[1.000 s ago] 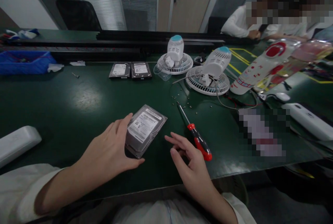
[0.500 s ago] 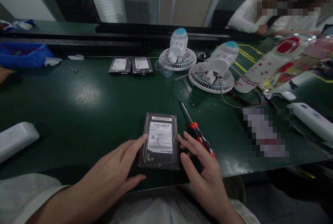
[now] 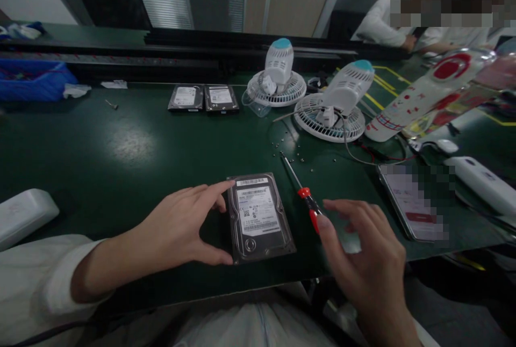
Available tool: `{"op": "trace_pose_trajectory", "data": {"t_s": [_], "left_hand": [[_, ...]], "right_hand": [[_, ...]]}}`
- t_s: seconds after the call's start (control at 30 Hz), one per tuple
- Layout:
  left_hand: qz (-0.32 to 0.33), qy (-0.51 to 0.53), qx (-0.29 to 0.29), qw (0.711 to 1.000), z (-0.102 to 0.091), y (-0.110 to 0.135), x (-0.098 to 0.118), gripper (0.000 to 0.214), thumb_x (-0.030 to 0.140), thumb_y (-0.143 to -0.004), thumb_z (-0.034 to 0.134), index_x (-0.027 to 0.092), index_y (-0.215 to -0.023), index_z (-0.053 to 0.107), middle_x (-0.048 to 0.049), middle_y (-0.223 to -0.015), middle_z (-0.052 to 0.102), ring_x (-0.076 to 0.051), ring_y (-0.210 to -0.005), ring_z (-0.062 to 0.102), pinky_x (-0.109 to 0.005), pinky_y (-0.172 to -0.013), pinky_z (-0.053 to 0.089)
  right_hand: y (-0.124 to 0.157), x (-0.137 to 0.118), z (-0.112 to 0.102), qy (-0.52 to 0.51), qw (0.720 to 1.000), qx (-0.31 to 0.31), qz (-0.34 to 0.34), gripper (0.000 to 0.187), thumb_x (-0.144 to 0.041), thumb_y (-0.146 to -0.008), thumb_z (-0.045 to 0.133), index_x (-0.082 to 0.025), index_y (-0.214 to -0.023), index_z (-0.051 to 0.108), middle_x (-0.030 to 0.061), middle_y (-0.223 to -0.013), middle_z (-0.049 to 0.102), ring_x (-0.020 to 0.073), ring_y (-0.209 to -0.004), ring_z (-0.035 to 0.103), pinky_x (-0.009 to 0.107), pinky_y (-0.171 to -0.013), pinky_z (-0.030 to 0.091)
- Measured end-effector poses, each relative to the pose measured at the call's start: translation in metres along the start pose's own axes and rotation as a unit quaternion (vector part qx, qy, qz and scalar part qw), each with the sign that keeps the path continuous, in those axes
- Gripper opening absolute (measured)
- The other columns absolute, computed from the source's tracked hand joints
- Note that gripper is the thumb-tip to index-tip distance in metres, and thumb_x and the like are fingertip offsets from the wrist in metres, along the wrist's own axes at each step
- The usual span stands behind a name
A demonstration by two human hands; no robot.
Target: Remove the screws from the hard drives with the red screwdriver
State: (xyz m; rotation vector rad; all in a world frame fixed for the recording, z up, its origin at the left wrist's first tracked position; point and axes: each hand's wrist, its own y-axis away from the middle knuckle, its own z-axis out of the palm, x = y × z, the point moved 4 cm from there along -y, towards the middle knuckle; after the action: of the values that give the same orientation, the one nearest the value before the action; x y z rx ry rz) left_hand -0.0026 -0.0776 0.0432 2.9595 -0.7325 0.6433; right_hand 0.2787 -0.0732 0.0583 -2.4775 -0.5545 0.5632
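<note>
A hard drive [image 3: 258, 217] lies flat, label up, on the green table [image 3: 121, 153] near the front edge. My left hand [image 3: 183, 228] rests against its left side, with the forefinger at the far corner and the thumb at the near corner, holding it. My right hand [image 3: 363, 250] hovers to the drive's right, fingers spread and a little blurred, over the handle end of a red-handled screwdriver [image 3: 304, 196]. Nothing shows in that hand.
Two more hard drives [image 3: 202, 97] lie at the back, beside two small white fans [image 3: 306, 97]. Several tiny screws [image 3: 296, 156] are scattered by the screwdriver tip. A white device [image 3: 22, 212] sits at left, a phone [image 3: 411, 202] and white remote [image 3: 479, 183] at right. A person sits at the far right.
The drive went from tilted up in my left hand to flat on the table, then turned slightly. My right hand left the drive's edge and moved right over the screwdriver handle.
</note>
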Motion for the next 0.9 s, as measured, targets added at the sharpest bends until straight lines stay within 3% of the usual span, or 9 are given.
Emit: {"op": "trace_pose_trajectory", "data": {"t_s": [0.07,0.13,0.23,0.33,0.47,0.63,0.8,0.9], "left_hand": [[0.001,0.008,0.008,1.000,-0.009,-0.011,-0.006,0.073,0.052,-0.078,0.086,0.018,-0.136,0.057,-0.0037,-0.107,0.072,-0.024,-0.092,0.068,-0.035,-0.074,0.052],[0.016,0.022,0.035,0.999,-0.016,-0.025,-0.008,0.044,0.048,-0.089,0.078,0.019,-0.119,0.066,-0.0029,-0.101,0.069,-0.023,-0.090,0.065,-0.034,-0.073,0.050],[0.047,0.031,0.079,0.995,-0.018,-0.048,-0.006,0.029,0.040,-0.096,0.071,0.016,-0.112,0.068,-0.0050,-0.104,0.067,-0.024,-0.097,0.061,-0.037,-0.080,0.051],[0.079,0.020,0.104,0.991,-0.011,-0.069,0.000,0.022,0.031,-0.098,0.067,0.013,-0.110,0.068,-0.0080,-0.110,0.068,-0.024,-0.101,0.061,-0.038,-0.083,0.051],[0.172,-0.051,0.122,0.976,-0.002,-0.083,0.015,0.011,0.019,-0.100,0.062,0.013,-0.106,0.069,-0.0094,-0.110,0.069,-0.025,-0.098,0.062,-0.040,-0.082,0.053],[0.288,-0.206,0.135,0.925,0.006,-0.074,0.036,0.009,0.015,-0.095,0.066,0.012,-0.100,0.073,-0.0108,-0.099,0.073,-0.027,-0.086,0.068,-0.037,-0.067,0.055],[0.263,-0.278,0.061,0.922,0.017,-0.067,0.046,0.021,0.009,-0.091,0.068,0.008,-0.111,0.075,-0.0162,-0.116,0.075,-0.020,-0.075,0.075,-0.028,-0.056,0.055],[0.225,-0.291,0.014,0.930,0.022,-0.069,0.047,0.027,0.010,-0.094,0.064,0.008,-0.119,0.074,-0.0203,-0.135,0.069,-0.024,-0.085,0.078,-0.031,-0.060,0.061]], "right_hand": [[0.002,0.016,0.002,0.077,0.995,-0.027,0.064,0.041,-0.057,-0.093,0.063,-0.017,-0.103,0.065,0.0069,-0.095,0.067,0.0208,-0.085,0.063,0.032,-0.070,0.046],[0.009,0.027,0.009,0.093,0.983,-0.080,0.134,0.052,-0.068,-0.086,0.065,-0.018,-0.100,0.065,0.0078,-0.093,0.068,0.0232,-0.079,0.064,0.029,-0.063,0.040],[0.019,0.033,0.019,0.060,0.972,-0.126,0.188,0.044,-0.061,-0.082,0.072,-0.018,-0.086,0.065,0.0050,-0.077,0.068,0.0212,-0.063,0.061,0.025,-0.057,0.031],[0.020,0.032,0.019,0.040,0.971,-0.113,0.205,0.039,-0.055,-0.081,0.075,-0.018,-0.080,0.064,0.0023,-0.062,0.064,0.0182,-0.051,0.056,0.023,-0.053,0.026],[0.014,0.034,0.002,-0.005,0.974,-0.052,0.219,0.037,-0.053,-0.080,0.076,-0.018,-0.084,0.068,0.0005,-0.063,0.066,0.0139,-0.051,0.058,0.023,-0.052,0.036],[0.009,0.033,-0.027,-0.064,0.964,0.112,0.230,0.032,-0.048,-0.084,0.076,-0.017,-0.090,0.067,-0.0005,-0.069,0.064,0.0095,-0.056,0.057,0.022,-0.055,0.044],[-0.011,0.035,-0.034,-0.149,0.932,0.252,0.215,0.033,-0.053,-0.092,0.067,-0.022,-0.101,0.065,0.0021,-0.085,0.068,0.0124,-0.053,0.059,0.028,-0.049,0.049],[-0.044,0.037,-0.027,-0.146,0.941,0.237,0.190,0.042,-0.058,-0.091,0.064,-0.027,-0.120,0.065,0.0060,-0.096,0.069,0.0202,-0.073,0.069,0.034,-0.056,0.056]]}}
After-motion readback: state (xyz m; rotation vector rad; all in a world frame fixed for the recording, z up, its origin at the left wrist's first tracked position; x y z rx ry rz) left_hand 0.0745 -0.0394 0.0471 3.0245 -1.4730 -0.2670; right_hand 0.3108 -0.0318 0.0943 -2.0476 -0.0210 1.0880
